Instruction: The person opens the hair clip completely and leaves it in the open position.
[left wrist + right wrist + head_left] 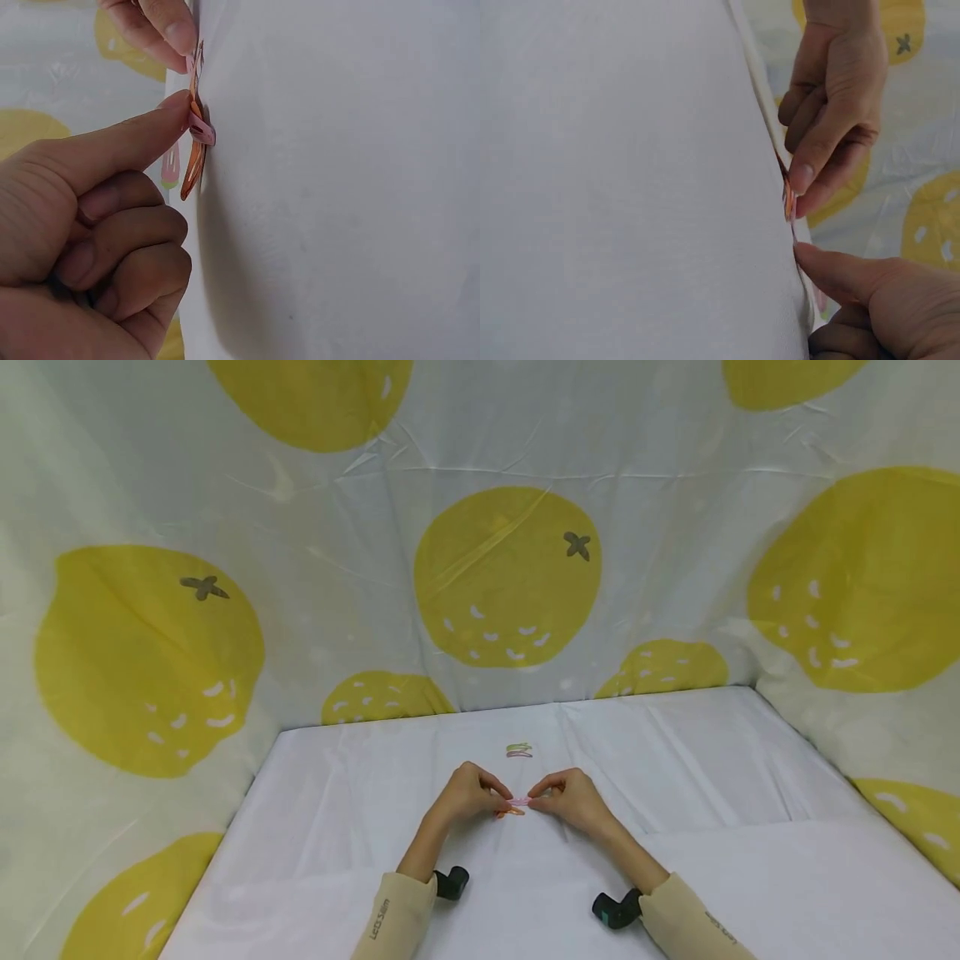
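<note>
A small pink snap hair clip (519,802) is stretched between both hands just above the white table. My left hand (465,793) pinches its left end with thumb and index finger, the other fingers curled in. At the opposite end my right hand (573,799) pinches the clip between thumb and fingertips. Close under and in front of it, orange hair clips (514,812) lie on the table; in the left wrist view an orange clip (193,172) appears beside the pink one (202,131). Fingertips hide part of the pink clip.
Farther back on the white tabletop (360,802) lie a green hair clip (518,747) and a pinkish one (519,755), side by side. A lemon-print curtain (337,568) rises at the table's back and sides. Each wrist carries a black camera (618,910).
</note>
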`<action>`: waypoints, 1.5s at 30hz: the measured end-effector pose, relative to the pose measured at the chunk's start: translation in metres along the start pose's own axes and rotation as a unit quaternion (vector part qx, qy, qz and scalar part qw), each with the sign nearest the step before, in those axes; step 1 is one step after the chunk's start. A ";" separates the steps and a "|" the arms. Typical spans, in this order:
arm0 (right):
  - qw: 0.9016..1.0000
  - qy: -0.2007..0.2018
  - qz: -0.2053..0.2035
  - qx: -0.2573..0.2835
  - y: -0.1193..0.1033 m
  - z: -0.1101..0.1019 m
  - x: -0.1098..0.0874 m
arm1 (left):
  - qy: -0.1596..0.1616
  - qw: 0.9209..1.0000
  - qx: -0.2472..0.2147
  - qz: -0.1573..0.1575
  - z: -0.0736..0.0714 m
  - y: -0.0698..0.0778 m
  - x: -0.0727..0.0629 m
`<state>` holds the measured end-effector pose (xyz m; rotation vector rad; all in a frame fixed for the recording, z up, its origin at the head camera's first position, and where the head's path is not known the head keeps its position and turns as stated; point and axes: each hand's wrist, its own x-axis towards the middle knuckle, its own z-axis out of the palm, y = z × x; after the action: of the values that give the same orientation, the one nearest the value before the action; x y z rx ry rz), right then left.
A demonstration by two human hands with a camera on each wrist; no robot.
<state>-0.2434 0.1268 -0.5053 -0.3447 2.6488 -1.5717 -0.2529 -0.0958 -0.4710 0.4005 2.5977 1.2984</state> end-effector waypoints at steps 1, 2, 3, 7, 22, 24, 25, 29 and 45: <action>1.000 -0.001 -0.003 -0.002 0.000 0.000 0.000 | -0.002 1.000 0.000 -0.002 0.000 0.000 -0.001; 1.000 -0.001 -0.003 -0.006 0.000 0.000 -0.001 | -0.005 1.000 0.000 -0.004 -0.001 0.000 -0.002; 1.000 -0.001 -0.005 -0.007 0.000 0.000 -0.002 | -0.009 1.000 0.000 -0.007 -0.001 0.000 -0.003; 1.000 -0.007 0.008 -0.008 -0.002 0.000 -0.004 | -0.027 0.999 -0.004 -0.019 -0.004 0.002 -0.008; 0.999 -0.035 0.008 -0.002 -0.002 -0.003 -0.003 | -0.005 0.999 -0.037 0.006 -0.001 0.000 -0.010; 0.999 -0.048 0.005 0.004 -0.004 -0.004 -0.003 | 0.008 0.998 -0.055 -0.001 -0.001 0.001 -0.009; 0.998 -0.058 0.004 0.007 -0.004 -0.004 -0.003 | 0.015 0.998 -0.064 -0.004 -0.001 0.003 -0.009; 0.996 -0.087 -0.006 0.020 -0.007 -0.005 -0.003 | 0.037 0.993 -0.110 -0.003 0.000 0.010 -0.009; 0.997 -0.022 -0.037 0.057 -0.019 -0.009 -0.005 | 0.006 0.997 -0.073 0.014 0.011 0.019 -0.011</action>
<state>-0.2371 0.1269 -0.4849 -0.4707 2.5281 -1.7078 -0.2369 -0.0802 -0.4611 0.4066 2.4943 1.4921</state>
